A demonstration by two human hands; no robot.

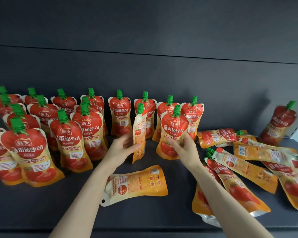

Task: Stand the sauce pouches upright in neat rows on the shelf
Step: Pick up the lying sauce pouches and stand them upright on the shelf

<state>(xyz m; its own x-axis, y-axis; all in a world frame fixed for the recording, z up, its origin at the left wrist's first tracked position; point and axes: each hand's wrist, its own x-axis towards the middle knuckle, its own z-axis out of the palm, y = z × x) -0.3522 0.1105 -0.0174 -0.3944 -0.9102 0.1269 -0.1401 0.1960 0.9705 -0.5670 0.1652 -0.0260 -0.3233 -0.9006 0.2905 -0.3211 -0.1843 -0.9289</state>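
The dark shelf carries upright pouches in rows across its left and back, a single pouch flat at front centre, a heap of pouches lying at the right, and a leaning pouch beyond.

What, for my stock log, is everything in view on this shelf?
Standing pouches: at least fifteen, red-orange with green caps, rows at left and back.
Turned pouch: one, orange back showing, upright, centre, in left hand.
Front-facing pouch: one, red-orange, upright, in right hand.
Tilted pouch: one, red-orange, far right.
Flat pouch: one, orange back up, front centre.
Piled pouches: several overlapping, red-orange, right; count unclear.
Shelf: one, dark grey, under everything.
Left hand: one, fingers round turned pouch.
Right hand: one, fingers round front-facing pouch.
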